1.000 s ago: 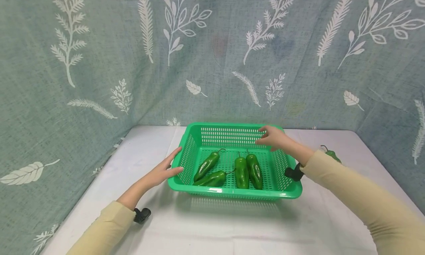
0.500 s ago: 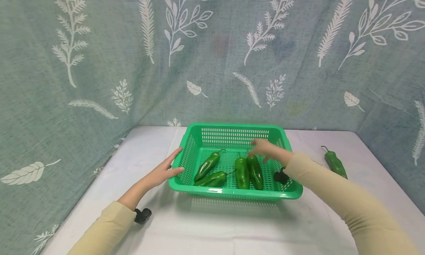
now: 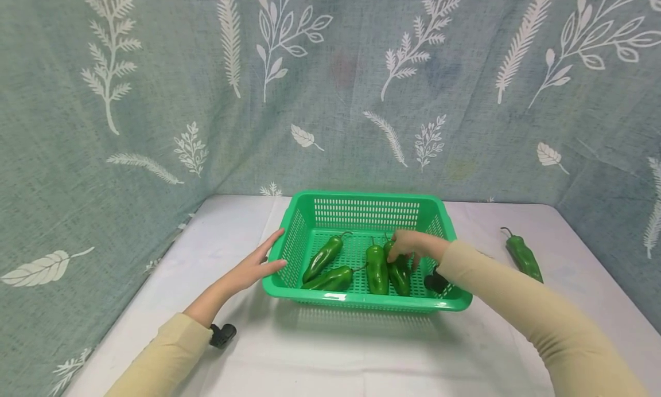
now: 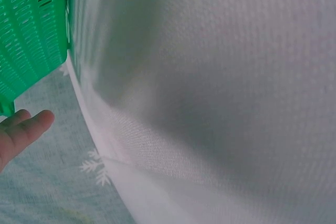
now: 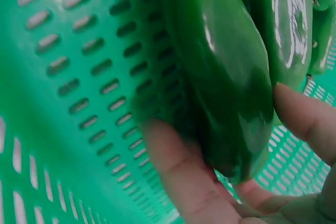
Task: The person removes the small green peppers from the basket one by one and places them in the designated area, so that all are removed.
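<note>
A green plastic basket (image 3: 356, 196) with slotted walls holds several long green peppers. My right hand (image 3: 413, 244) reaches inside it and grips the rightmost green pepper (image 3: 400, 282) near its stem end. In the right wrist view, thumb and fingers (image 5: 176, 174) lie on opposite sides of this glossy pepper (image 5: 231, 77), which still lies along the basket floor. A second pepper (image 3: 377, 271) lies close to its left. My left hand (image 3: 250, 268) rests at the basket's left rim, fingers straight and thumb spread; the left wrist view shows only its fingertips (image 4: 37, 124) by the rim.
Two more peppers, one slanted (image 3: 323, 258) and one lower (image 3: 333, 278), lie in the basket's left half. Another pepper (image 3: 524, 258) lies on the white tablecloth (image 3: 330, 357) to the right. A leaf-patterned cloth (image 3: 330, 127) hangs behind the table.
My right hand has moved down and left from above the basket's back right corner onto the rightmost pepper, its fingers closing round it. The left hand has stayed put.
</note>
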